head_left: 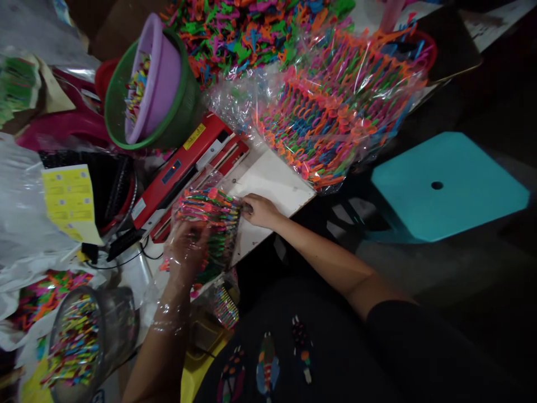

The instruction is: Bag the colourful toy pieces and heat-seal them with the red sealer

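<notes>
A clear plastic bag filled with rows of small colourful plastic toys [220, 232] lies at the edge of the white table [272, 182]. My left hand [189, 246] is under the clear film at the bag's left side, its fingers bent against the toys. At the other side, my right hand [259, 211] has its fingers closed at the bag's edge; the fingertips are partly hidden. Just beyond the bag sits a long red bag sealer [180, 176] with a small orange light on its top.
Large filled clear bags [323, 129] and a heap of loose toys [239, 39] lie at the back. A purple basin [165, 95] rests in a green one [184, 123]. A tub of small items [119, 324] stands lower left, a turquoise stool [453, 184] right.
</notes>
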Demonstrator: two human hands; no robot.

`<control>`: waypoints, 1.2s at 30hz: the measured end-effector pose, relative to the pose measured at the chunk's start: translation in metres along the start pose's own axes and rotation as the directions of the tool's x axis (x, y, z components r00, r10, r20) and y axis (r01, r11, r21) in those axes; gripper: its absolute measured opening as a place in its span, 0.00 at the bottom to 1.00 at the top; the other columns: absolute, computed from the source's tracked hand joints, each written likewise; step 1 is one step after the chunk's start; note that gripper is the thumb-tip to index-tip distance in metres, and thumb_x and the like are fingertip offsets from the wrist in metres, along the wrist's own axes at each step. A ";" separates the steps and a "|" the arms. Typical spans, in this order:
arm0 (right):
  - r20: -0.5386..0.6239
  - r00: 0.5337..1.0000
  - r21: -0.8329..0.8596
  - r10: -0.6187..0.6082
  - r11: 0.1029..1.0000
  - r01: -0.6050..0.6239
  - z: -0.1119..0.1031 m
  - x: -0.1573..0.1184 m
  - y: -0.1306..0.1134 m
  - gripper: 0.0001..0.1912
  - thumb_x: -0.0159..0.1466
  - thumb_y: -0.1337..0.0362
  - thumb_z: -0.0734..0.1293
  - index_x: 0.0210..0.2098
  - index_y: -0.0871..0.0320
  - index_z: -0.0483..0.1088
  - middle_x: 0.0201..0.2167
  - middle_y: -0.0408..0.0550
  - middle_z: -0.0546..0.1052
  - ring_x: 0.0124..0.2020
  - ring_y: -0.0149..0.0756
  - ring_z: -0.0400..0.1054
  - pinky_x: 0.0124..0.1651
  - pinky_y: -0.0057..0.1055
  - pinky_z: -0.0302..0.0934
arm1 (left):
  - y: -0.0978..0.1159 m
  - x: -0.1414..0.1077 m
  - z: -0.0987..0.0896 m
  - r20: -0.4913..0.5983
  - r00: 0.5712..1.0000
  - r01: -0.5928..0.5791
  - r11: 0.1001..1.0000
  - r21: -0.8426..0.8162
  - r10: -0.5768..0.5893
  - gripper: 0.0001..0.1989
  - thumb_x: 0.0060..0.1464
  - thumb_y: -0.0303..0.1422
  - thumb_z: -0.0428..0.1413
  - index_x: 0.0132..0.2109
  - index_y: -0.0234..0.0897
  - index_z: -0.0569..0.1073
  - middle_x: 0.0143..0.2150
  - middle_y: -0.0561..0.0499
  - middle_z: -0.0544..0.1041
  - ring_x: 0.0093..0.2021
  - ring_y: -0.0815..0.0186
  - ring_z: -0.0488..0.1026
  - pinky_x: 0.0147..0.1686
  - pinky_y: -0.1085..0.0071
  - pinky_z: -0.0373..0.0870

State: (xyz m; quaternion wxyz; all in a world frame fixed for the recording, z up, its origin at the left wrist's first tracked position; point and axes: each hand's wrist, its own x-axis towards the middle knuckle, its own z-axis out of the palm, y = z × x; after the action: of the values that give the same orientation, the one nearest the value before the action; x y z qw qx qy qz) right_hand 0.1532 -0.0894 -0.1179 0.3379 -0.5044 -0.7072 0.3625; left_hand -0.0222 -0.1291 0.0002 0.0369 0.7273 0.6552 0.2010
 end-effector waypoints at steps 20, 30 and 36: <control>0.027 0.999 -0.201 -0.029 0.979 0.034 0.016 -0.001 -0.005 0.27 0.51 0.53 0.72 0.46 0.60 0.66 0.42 0.53 0.69 0.45 0.42 0.61 0.45 0.35 0.55 | -0.002 0.007 -0.002 0.041 0.998 -0.057 0.998 0.008 0.057 0.14 0.47 0.42 0.56 0.22 0.39 0.67 0.23 0.54 0.69 0.26 0.68 0.66 0.30 0.72 0.64; 0.029 1.000 -0.291 0.008 0.957 0.001 0.019 0.002 -0.009 0.23 0.54 0.57 0.71 0.46 0.59 0.67 0.42 0.52 0.70 0.46 0.43 0.62 0.44 0.35 0.57 | 0.004 0.007 -0.002 0.023 1.000 -0.005 1.000 0.002 0.005 0.16 0.46 0.45 0.55 0.22 0.38 0.67 0.22 0.55 0.68 0.25 0.70 0.65 0.28 0.74 0.64; 0.030 0.995 -0.285 0.099 0.955 -0.086 0.017 0.009 -0.014 0.23 0.51 0.56 0.72 0.43 0.58 0.69 0.40 0.52 0.72 0.44 0.43 0.64 0.42 0.35 0.59 | -0.001 0.008 0.002 0.077 0.997 -0.009 0.996 -0.092 0.016 0.14 0.46 0.44 0.55 0.24 0.38 0.71 0.24 0.54 0.70 0.25 0.69 0.66 0.29 0.73 0.65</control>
State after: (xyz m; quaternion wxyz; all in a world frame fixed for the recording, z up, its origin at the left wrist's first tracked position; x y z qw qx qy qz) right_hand 0.1296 -0.0868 -0.1138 0.2293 -0.5718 -0.7347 0.2840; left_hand -0.0223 -0.1211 -0.0004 0.0942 0.7363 0.6388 0.2024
